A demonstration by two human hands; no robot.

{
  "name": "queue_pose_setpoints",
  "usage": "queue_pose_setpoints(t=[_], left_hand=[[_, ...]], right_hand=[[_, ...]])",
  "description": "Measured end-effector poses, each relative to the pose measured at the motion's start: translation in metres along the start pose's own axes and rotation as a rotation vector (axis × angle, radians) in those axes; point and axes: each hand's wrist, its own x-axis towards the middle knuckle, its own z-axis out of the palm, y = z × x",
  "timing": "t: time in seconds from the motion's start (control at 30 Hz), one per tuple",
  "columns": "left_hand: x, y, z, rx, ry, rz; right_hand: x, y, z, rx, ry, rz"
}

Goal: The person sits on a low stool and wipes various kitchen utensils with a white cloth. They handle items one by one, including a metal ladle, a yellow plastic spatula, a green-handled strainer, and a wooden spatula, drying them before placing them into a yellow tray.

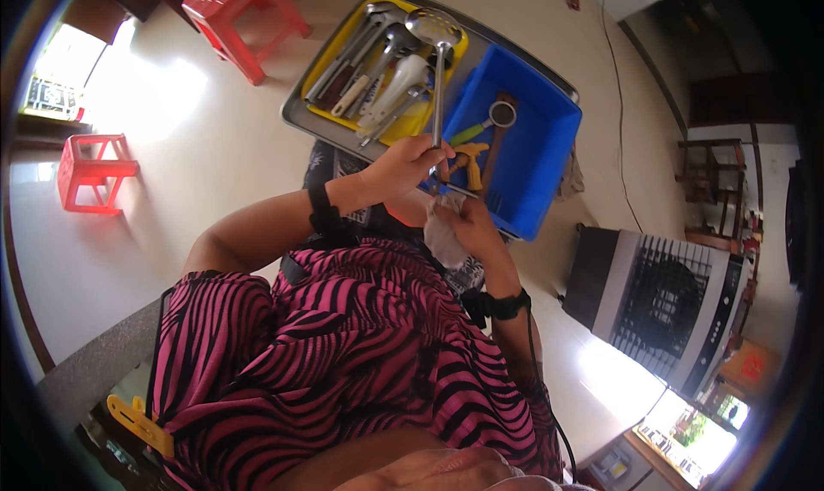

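My left hand (412, 166) grips the long metal handle of a slotted skimmer (440, 72), whose perforated bowl points away from me. A crumpled pale cloth (445, 240) is bunched in my right hand (476, 224), close to the lower end of that handle. Beyond my left hand, a yellow tray (313, 72) holds several ladles, spatulas and other kitchen utensils. To its right stands a blue plastic bin (541, 150). Inside the bin lie a small round strainer with a green handle (470, 134), a yellow trigger-like plastic piece (475, 162) and a brown wooden utensil (496, 156).
Both containers rest on a large metal tray (299, 121). Red plastic stools (235, 14) stand on the tiled floor at the left. An air cooler (656, 304) is at the right, and a cable (618, 98) runs across the floor. Wooden furniture (711, 188) lines the far right.
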Motion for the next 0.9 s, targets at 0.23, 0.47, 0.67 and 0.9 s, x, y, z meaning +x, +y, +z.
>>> queue_pose_setpoints(t=[0.23, 0.47, 0.67, 0.9], left_hand=[[0.031, -0.025, -0.083, 0.473, 0.077, -0.135], [0.045, -0.074, -0.126, 0.544, 0.037, -0.158], [0.051, -0.101, -0.143, 0.555, -0.020, -0.231], [0.062, -0.104, -0.151, 0.589, -0.033, -0.245]], right_hand=[[-0.015, 0.053, -0.029, -0.053, 0.170, -0.003], [-0.021, 0.073, -0.039, 0.220, 0.228, 0.016], [-0.024, 0.074, -0.035, 0.271, 0.219, 0.022], [-0.026, 0.074, -0.047, 0.224, 0.326, -0.015]])
